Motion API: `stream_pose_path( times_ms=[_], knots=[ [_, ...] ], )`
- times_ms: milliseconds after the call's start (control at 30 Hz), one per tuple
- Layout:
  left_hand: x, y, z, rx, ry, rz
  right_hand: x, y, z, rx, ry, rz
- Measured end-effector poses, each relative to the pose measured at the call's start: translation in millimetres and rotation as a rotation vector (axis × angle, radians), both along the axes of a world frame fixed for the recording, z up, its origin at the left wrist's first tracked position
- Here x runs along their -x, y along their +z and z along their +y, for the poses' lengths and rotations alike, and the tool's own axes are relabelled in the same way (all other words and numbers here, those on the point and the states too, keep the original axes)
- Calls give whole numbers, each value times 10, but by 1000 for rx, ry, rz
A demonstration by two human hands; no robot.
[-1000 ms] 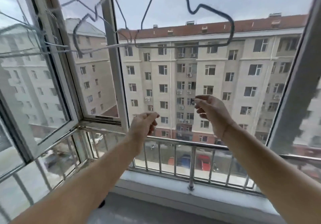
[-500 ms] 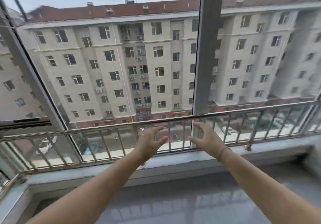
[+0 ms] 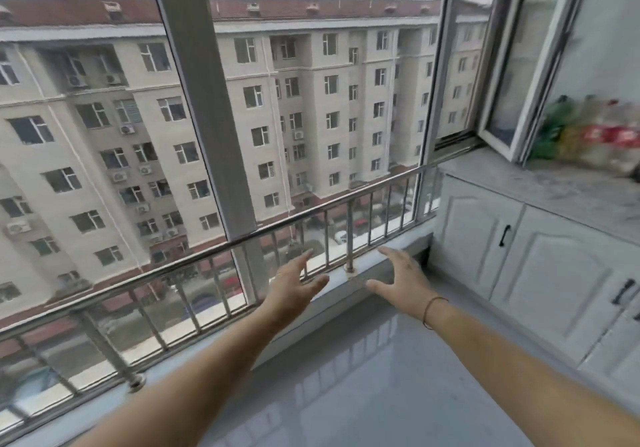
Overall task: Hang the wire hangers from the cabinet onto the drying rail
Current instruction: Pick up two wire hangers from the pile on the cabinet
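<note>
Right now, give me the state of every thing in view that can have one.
left hand, open, fingers spread, holding nothing
right hand, open, fingers spread, holding nothing
cabinet doors, shut
window sash, swung open into the room
wire hangers, none in view

Home balcony, cabinet (image 3: 540,259), window railing (image 3: 221,250)
</note>
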State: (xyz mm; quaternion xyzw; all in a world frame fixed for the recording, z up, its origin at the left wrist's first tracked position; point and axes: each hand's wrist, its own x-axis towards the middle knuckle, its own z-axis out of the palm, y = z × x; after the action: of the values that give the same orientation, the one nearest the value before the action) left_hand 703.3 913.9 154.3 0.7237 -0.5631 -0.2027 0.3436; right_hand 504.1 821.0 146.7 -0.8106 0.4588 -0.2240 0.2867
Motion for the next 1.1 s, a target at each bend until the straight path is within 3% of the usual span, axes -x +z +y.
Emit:
stream_pose_path(
  times_ms=[300,500,800,1100],
  knots=[
    [835,-180,-1390,-48,-279,-324,1019,-136,-813,55,-327,290],
    [1213,-250,-2398,-23,-433,-426,1438,-172,-1440,83,-483,388],
    [1888,-158,-3820,31,-627,-468,2144,-164,-2204,50,-736,377],
    [3119,-336,-4823,28,-770,-449,3301,-338,-2842,-2,-910,372]
  ],
)
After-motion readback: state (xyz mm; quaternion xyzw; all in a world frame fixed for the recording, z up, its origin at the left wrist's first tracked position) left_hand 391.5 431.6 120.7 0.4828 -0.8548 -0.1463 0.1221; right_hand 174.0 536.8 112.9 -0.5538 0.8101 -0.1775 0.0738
